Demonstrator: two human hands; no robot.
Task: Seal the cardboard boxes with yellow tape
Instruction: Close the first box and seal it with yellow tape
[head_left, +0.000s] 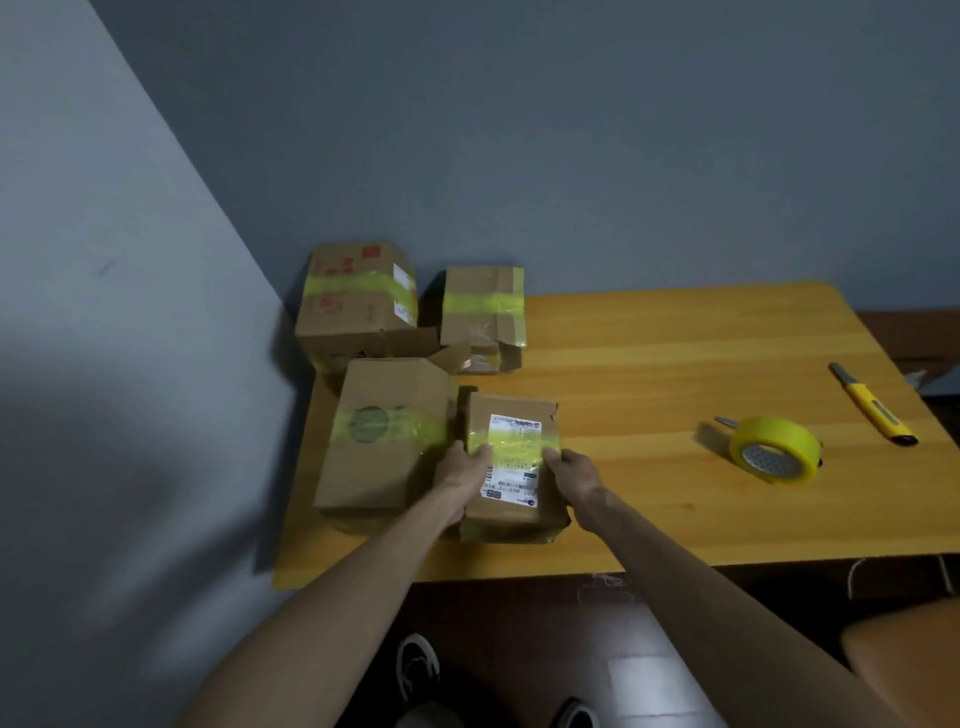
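A: What sits left of the person's left hand (460, 475)?

B: A larger cardboard box (384, 441), just beside that hand, lying on the wooden table (649, 374) and banded across its top in yellow tape. Beyond it, farther from the hand and against the wall, stands a printed box (358, 301) with red marks, banded in yellow too.

A: And the left hand itself?

B: It grasps the left side of the small labelled box (511, 462), with its fingers curled over the top edge onto the tape band (519, 446).

A: Where is that box?

B: It rests on the table between the two hands. It is close against the larger box, though it is unclear whether the two touch. A white shipping label covers its top and the yellow band runs across the label. Straight beyond the hands, near the wall, sits a fourth box (483, 312), also taped in yellow.

A: The right hand?

B: The right hand (571, 480) clasps the same box on its right side, fingers bent over the top edge.

A: And to the right of it?

B: The roll of yellow tape (776, 449) lies on the table, well apart from the right hand. Farther right again lies a yellow utility knife (872, 405), apart from the roll.
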